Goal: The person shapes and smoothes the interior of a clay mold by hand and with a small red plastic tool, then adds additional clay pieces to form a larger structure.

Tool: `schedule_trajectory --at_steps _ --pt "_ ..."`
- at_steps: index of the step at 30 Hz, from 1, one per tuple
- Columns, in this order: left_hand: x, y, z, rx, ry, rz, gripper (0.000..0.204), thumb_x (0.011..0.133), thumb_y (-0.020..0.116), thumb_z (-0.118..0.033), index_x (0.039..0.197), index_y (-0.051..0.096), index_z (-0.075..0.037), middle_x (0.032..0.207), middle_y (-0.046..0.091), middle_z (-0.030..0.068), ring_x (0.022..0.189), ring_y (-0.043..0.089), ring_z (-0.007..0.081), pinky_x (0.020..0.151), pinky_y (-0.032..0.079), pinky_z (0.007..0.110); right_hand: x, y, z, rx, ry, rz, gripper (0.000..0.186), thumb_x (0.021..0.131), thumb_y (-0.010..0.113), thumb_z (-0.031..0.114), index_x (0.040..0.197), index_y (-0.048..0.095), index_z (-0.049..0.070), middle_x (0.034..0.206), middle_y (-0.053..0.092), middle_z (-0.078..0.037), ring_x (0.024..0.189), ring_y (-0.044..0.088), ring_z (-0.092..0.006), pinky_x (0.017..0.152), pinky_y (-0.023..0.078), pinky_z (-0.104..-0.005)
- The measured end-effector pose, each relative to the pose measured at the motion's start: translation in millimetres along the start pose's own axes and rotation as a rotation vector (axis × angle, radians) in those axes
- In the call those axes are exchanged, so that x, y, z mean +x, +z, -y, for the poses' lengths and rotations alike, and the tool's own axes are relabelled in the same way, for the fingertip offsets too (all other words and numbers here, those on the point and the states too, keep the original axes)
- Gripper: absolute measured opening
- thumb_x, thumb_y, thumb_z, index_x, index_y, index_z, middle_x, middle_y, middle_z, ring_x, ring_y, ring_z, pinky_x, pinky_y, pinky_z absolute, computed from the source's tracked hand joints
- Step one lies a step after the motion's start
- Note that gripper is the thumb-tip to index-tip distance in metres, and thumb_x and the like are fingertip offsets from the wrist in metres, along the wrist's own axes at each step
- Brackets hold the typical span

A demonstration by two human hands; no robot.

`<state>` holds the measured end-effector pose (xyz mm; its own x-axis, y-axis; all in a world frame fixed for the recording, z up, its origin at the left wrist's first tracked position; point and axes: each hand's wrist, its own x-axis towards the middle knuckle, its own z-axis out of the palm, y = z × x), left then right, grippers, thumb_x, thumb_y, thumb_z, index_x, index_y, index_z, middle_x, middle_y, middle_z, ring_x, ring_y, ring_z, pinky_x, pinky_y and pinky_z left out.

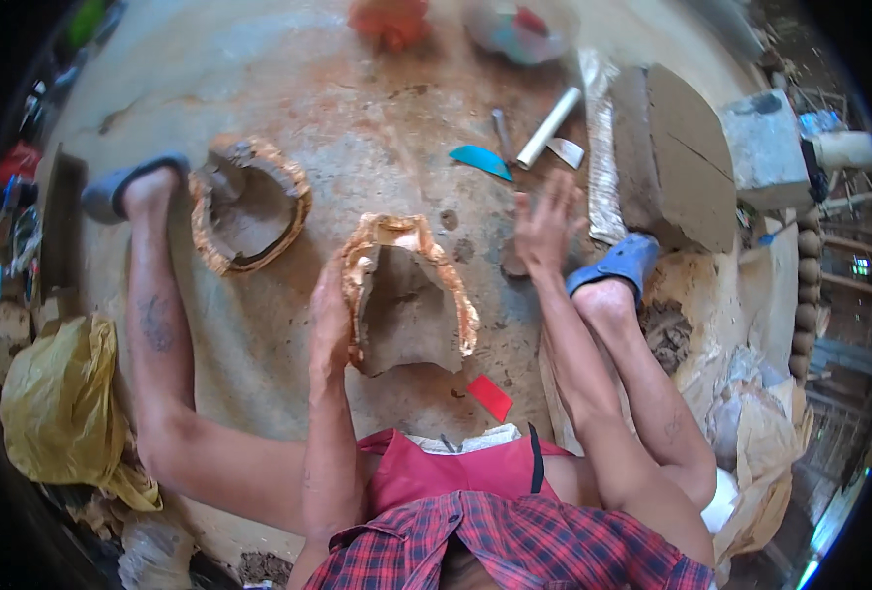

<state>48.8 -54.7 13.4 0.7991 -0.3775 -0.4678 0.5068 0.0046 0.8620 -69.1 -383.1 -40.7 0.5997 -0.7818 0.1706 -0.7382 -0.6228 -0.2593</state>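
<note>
A mould piece [465, 305] with a rough, pale orange-brown rim and grey clay lining its hollow lies on the floor between my legs. My left hand [330, 313] grips its left outer wall, the fingertips partly hidden behind the rim. Off to the right, my right hand [546, 228] hovers above the floor with fingers stretched out and nothing seen in them; it is slightly blurred. Close by its palm is a dark round lump of clay [514, 260]. A second clay-lined mould piece [302, 202] rests at the left, near my foot.
A teal scraper [479, 161], white tube [550, 128] and thin dark tool [502, 133] lie ahead. A red scraper [490, 397] lies nearer me. At right stand a large clay block [687, 157] and a grey block [765, 147]. A yellow bag [67, 403] is left.
</note>
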Motion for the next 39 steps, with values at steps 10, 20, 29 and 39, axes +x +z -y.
schedule_trajectory --at_steps 10,20,29,39 --pt "-4.6 -0.6 8.7 0.586 0.151 0.046 0.047 0.115 0.041 -0.033 0.144 0.058 0.000 0.126 0.071 0.0192 0.114 0.066 0.0269 0.102 0.049 0.039 -40.8 -42.3 -8.5 -0.072 0.105 0.185 0.047 0.101 0.062 0.031 0.131 0.069 -0.004 0.129 0.066 -0.027 0.122 0.061 -0.0429 0.108 0.048 -0.0497" --pt "-34.4 17.1 39.5 0.327 0.038 -0.147 0.050 0.110 0.056 -0.030 0.149 0.057 0.000 0.138 0.068 0.0206 0.129 0.064 0.0281 0.109 0.049 0.037 -40.3 -78.9 -45.1 0.242 0.107 0.422 0.040 0.084 0.079 0.020 0.117 0.071 0.000 0.112 0.074 -0.027 0.109 0.071 -0.0417 0.096 0.055 -0.0480" --pt "-16.8 35.9 -37.9 0.062 0.142 0.171 0.058 0.101 0.072 -0.017 0.154 0.053 -0.004 0.139 0.068 0.0185 0.119 0.069 0.0234 0.099 0.058 0.036 -56.5 -175.3 79.6 0.854 0.061 0.448 0.032 0.091 0.080 0.012 0.118 0.071 -0.002 0.100 0.079 -0.008 0.086 0.071 -0.0117 0.077 0.059 -0.0323" --pt "-3.4 33.7 -25.9 0.309 0.208 0.028 0.038 0.088 0.083 -0.013 0.124 0.077 -0.001 0.095 0.082 0.0134 0.079 0.076 0.0144 0.072 0.061 0.031 -79.4 -109.7 130.2 0.899 0.182 0.487 0.039 0.088 0.079 0.013 0.123 0.074 -0.003 0.099 0.079 -0.022 0.090 0.079 -0.0269 0.081 0.060 -0.0373"
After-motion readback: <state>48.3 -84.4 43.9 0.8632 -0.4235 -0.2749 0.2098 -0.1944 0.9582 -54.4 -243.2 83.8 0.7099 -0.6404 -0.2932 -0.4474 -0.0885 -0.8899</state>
